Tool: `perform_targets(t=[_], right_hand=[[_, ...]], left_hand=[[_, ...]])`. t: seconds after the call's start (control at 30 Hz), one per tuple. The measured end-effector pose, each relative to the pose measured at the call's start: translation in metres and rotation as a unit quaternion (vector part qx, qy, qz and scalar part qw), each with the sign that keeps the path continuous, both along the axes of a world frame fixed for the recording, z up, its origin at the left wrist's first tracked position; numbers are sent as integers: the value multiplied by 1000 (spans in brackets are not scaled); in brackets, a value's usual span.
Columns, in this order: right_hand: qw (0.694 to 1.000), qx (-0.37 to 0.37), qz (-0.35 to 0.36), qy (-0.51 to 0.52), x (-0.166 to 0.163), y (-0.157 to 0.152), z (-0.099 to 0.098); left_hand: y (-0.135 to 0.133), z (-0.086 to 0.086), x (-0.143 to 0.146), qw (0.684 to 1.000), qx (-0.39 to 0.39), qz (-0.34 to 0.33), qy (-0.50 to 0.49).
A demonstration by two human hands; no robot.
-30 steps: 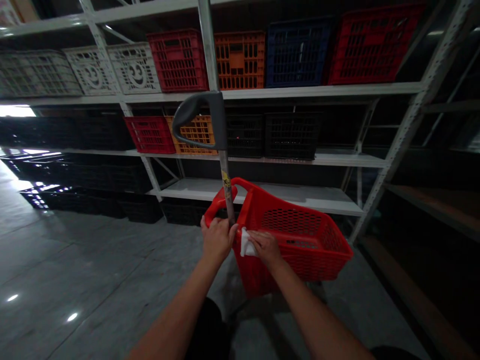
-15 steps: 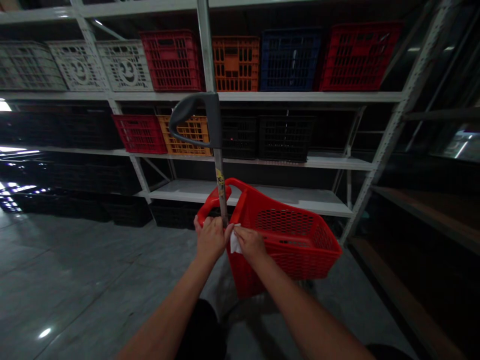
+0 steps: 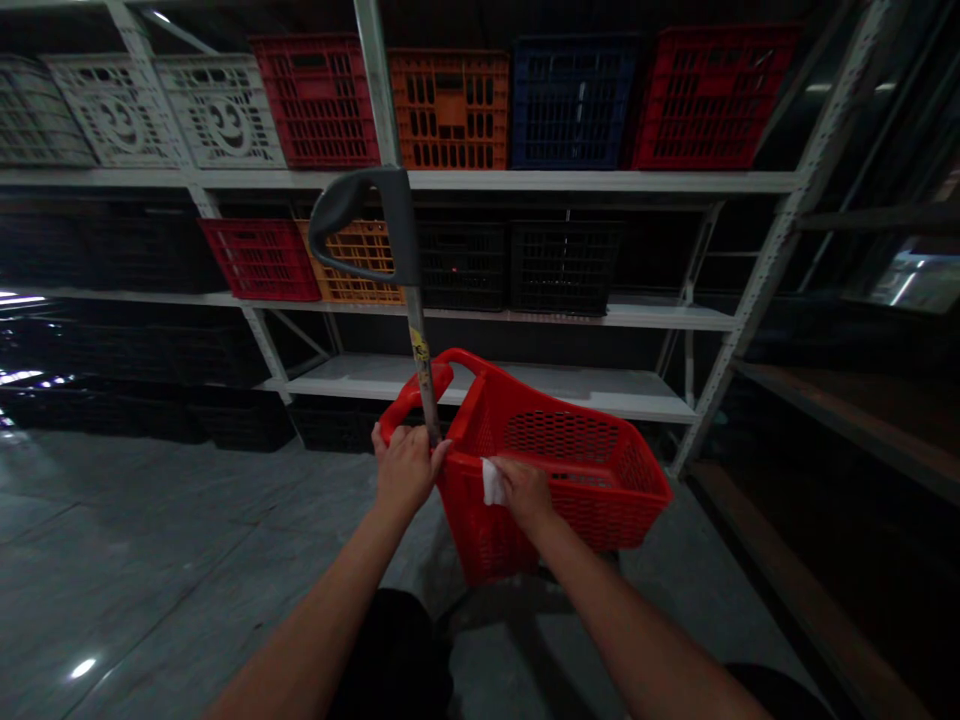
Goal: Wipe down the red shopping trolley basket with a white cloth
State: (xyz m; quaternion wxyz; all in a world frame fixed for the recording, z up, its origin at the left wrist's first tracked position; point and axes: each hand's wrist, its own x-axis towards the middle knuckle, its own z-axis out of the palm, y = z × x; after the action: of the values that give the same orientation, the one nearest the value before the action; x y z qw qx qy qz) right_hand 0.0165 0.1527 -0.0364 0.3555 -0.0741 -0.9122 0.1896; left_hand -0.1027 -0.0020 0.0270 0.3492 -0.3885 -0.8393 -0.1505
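A red plastic shopping basket with slotted sides stands in front of me. My left hand is closed around the lower part of its red handle, close to the foot of a metal pole. A grey loop grip is fixed on that pole. Pinched in my right hand is a white cloth, which lies against the basket's near rim. The fingertips behind the cloth are partly hidden.
Behind the basket stands a metal shelf rack. It carries white crates, red crates, an orange crate, a blue crate and dark crates. A rusty-edged shelf runs along the right.
My right hand has slid right along the basket rim with the white cloth, away from my left hand. My left hand keeps its hold. The whole view has shifted slightly.
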Motion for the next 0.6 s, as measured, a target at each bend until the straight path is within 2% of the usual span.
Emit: perform_targets(t=[0.13, 0.23, 0.33, 0.43, 0.53, 0.6], right_hand=[[999, -15, 22, 22, -29, -32, 20], [997, -1, 72, 34, -35, -35, 22], [994, 19, 109, 18, -28, -19, 12], [993, 32, 113, -1, -14, 5, -2], [995, 45, 90, -16, 9, 26, -14], [997, 52, 49, -37, 27, 35, -21]], left_hand=[[-3, 0, -3, 1000, -4, 3, 10], [-6, 0, -6, 1000, -9, -1, 14], [-10, 1, -11, 1000, -14, -6, 16], [-12, 0, -16, 1000, -18, -2, 16], [-13, -1, -20, 1000, -14, 6, 6], [-13, -2, -22, 1000, -5, 13, 4]])
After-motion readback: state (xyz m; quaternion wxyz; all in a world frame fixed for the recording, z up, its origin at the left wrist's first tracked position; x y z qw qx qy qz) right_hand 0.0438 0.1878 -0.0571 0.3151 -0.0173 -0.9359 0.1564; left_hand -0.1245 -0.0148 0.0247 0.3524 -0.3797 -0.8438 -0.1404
